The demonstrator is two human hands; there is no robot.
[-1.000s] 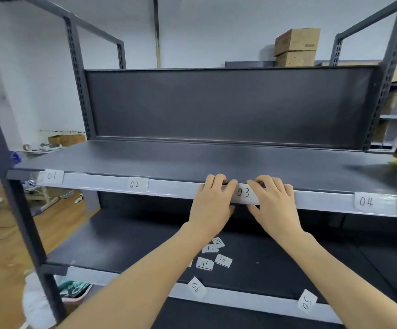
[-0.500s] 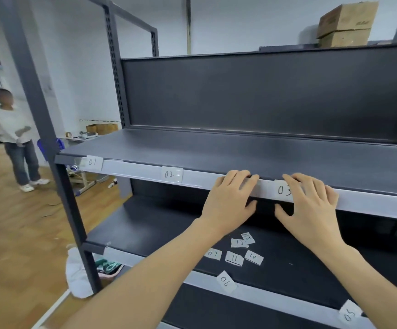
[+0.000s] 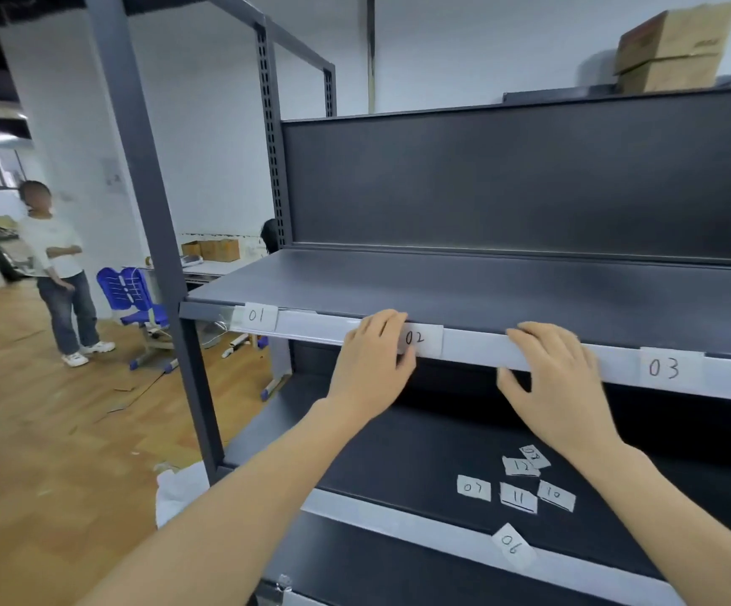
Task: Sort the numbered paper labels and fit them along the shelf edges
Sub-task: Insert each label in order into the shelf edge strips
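Observation:
A dark metal shelf has a white strip [image 3: 473,346] along its upper front edge. Paper labels 01 [image 3: 257,316], 02 [image 3: 418,338] and 03 [image 3: 664,367] sit in that strip. My left hand [image 3: 372,365] rests flat on the strip, its fingers touching the left side of label 02. My right hand [image 3: 551,378] lies on the strip between 02 and 03, fingers spread, holding nothing. On the lower shelf lie loose labels 07 [image 3: 473,488], 11 [image 3: 518,497], 10 [image 3: 556,495] and 12 [image 3: 521,466]. Label 06 [image 3: 513,545] sits tilted on the lower strip.
A grey upright post [image 3: 153,238] stands at the shelf's left end. Beyond it, on the wooden floor, stand a person [image 3: 59,273] and a blue chair [image 3: 134,299]. Cardboard boxes [image 3: 674,50] sit on top at the back right.
Both hands have slid left along the upper strip, from label 03 to label 02. My view has swung left with them, so label 04 is out of sight.

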